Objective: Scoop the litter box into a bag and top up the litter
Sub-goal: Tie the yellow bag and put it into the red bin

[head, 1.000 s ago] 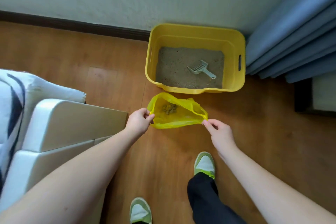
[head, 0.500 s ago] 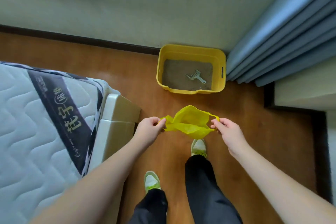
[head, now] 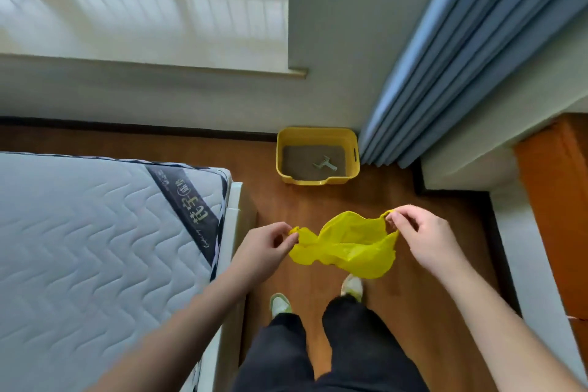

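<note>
A yellow plastic bag [head: 350,245] hangs in the air between my hands, above the wooden floor and my feet. My left hand [head: 265,247] pinches its left handle, and my right hand [head: 420,232] pinches its right handle a little higher. The bag sags and its mouth is partly drawn together. Farther off, against the wall, stands the yellow litter box [head: 318,180] with grey-brown litter inside. A pale green scoop [head: 325,165] lies on the litter near the box's right side.
A quilted grey mattress [head: 95,239] on a white bed frame fills the left side, close to my left arm. Blue curtains [head: 461,73] hang to the right of the litter box. An orange-brown cabinet [head: 560,207] stands at the far right. A window sits above.
I have risen from a crouch to standing, so the litter box looks farther away. Both hands lifted the bag off the floor and drew its handles up.
</note>
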